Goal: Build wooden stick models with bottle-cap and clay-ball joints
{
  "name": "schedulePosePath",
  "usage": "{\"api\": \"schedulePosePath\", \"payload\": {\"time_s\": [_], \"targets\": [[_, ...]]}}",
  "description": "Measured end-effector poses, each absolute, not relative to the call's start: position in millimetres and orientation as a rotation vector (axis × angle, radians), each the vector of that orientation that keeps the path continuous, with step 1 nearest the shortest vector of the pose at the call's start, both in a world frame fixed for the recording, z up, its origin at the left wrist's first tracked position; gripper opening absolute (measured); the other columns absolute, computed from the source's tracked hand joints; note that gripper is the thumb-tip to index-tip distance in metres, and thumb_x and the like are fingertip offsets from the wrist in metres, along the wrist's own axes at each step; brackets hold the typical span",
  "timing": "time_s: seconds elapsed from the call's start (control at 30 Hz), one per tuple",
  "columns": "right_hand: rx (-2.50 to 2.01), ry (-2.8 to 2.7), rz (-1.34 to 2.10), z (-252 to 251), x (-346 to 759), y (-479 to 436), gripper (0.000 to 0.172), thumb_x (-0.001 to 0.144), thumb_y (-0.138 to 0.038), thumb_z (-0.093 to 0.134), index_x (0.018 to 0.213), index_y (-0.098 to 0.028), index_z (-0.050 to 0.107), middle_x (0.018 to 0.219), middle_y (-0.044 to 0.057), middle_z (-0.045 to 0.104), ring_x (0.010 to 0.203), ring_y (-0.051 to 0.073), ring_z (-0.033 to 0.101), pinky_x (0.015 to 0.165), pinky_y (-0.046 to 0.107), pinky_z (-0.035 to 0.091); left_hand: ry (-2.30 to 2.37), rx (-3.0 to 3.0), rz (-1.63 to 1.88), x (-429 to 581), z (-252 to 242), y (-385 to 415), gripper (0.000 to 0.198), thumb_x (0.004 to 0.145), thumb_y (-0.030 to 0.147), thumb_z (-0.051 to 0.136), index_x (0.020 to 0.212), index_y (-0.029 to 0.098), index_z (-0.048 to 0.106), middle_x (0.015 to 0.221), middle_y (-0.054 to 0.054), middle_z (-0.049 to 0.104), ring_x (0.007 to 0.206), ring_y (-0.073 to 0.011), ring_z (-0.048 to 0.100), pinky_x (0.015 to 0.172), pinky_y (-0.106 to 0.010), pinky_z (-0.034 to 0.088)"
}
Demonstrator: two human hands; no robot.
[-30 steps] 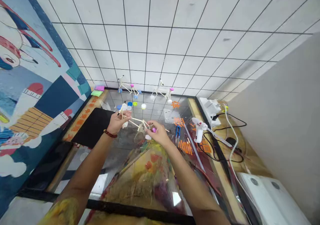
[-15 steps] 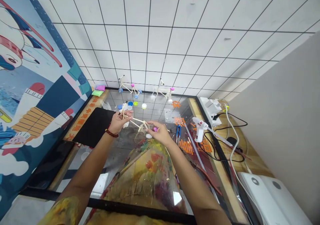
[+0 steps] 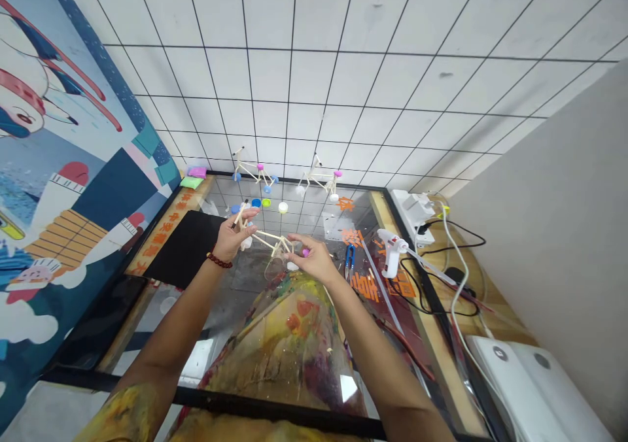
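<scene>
A small bicycle frame made of pale sticks (image 3: 267,235) is held up over the glass tabletop between my two hands. Its dark-tipped handlebar end is in the fingers of my left hand (image 3: 234,238), which wears a beaded bracelet. My right hand (image 3: 314,257) pinches the frame's other end between thumb and fingers. Close to my right fingers shows a small pink piece (image 3: 306,253). Below the frame lies a white cap (image 3: 292,266). Two similar stick bicycles, one with blue wheels (image 3: 258,172) and one with white wheels (image 3: 318,182), stand at the back.
Beyond my hands lie a blue cap (image 3: 256,203), a yellow-green cap (image 3: 266,203) and a white cap (image 3: 283,208). Blue-handled cutters (image 3: 350,259) and a white glue gun (image 3: 392,254) with cables are at right. A black sheet (image 3: 186,249) lies left. White tiled wall (image 3: 314,76) rises behind.
My left fingers have spread slightly and shifted on the handlebar end. The stick frame has tilted a little; my right hand stays almost in place.
</scene>
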State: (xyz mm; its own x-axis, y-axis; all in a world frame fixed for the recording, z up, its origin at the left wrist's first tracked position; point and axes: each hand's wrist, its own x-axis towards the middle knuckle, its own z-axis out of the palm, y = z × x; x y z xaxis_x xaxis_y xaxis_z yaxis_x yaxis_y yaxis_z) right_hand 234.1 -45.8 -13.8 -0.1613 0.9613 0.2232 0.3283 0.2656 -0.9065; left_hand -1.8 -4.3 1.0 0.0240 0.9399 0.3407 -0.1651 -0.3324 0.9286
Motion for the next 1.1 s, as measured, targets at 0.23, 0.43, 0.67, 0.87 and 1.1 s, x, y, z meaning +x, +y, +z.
{"api": "schedulePosePath", "payload": {"time_s": [0.23, 0.43, 0.67, 0.87, 1.1], "targets": [[-1.176, -1.703, 0.862, -15.8, 234.0, -45.8, 0.032, 0.071, -0.036, 0.075, 0.099, -0.019, 0.076, 0.091, 0.006, 0.075, 0.065, 0.014, 0.059, 0.063, 0.027, 0.045, 0.93, 1.274, 1.526, -1.1, -2.8, -1.6, 0.02, 0.068, 0.031, 0.081, 0.085, 0.021, 0.076, 0.098, -0.008, 0.073, 0.105, -0.0259, 0.065, 0.104, -0.046, 0.044], [-1.173, -1.702, 0.875, -16.1, 233.7, -46.4, 0.034, 0.071, -0.037, 0.075, 0.1, -0.019, 0.076, 0.089, 0.005, 0.076, 0.065, 0.014, 0.06, 0.063, 0.026, 0.045, 0.89, 1.266, 1.505, 3.9, -0.2, -2.7, 0.023, 0.075, 0.04, 0.074, 0.089, 0.022, 0.077, 0.109, -0.009, 0.072, 0.115, -0.0263, 0.061, 0.109, -0.046, 0.04], [-1.205, -1.677, 0.903, -12.6, 231.8, -47.8, 0.035, 0.07, -0.037, 0.076, 0.1, -0.02, 0.075, 0.093, 0.006, 0.076, 0.067, 0.015, 0.06, 0.062, 0.026, 0.045, 0.882, 1.283, 1.524, 4.9, -2.3, -2.2, 0.023, 0.073, 0.036, 0.077, 0.092, 0.022, 0.076, 0.121, -0.01, 0.068, 0.122, -0.0264, 0.057, 0.111, -0.046, 0.037], [-1.214, -1.672, 0.92, -13.0, 231.3, -48.2, 0.036, 0.07, -0.038, 0.076, 0.102, -0.02, 0.075, 0.098, 0.007, 0.075, 0.069, 0.015, 0.06, 0.063, 0.027, 0.045, 0.859, 1.206, 1.509, 8.3, -3.2, -2.7, 0.029, 0.071, 0.038, 0.078, 0.093, 0.02, 0.076, 0.121, -0.012, 0.069, 0.122, -0.0285, 0.058, 0.109, -0.046, 0.038], [-1.247, -1.667, 0.916, -13.6, 231.1, -48.2, 0.045, 0.069, -0.037, 0.077, 0.11, -0.02, 0.072, 0.099, 0.005, 0.073, 0.057, 0.009, 0.046, 0.059, 0.025, 0.042, 0.826, 1.228, 1.492, 4.7, 0.5, -6.6, 0.033, 0.069, 0.035, 0.08, 0.099, 0.022, 0.075, 0.124, -0.01, 0.067, 0.127, -0.0293, 0.054, 0.113, -0.046, 0.035]]}}
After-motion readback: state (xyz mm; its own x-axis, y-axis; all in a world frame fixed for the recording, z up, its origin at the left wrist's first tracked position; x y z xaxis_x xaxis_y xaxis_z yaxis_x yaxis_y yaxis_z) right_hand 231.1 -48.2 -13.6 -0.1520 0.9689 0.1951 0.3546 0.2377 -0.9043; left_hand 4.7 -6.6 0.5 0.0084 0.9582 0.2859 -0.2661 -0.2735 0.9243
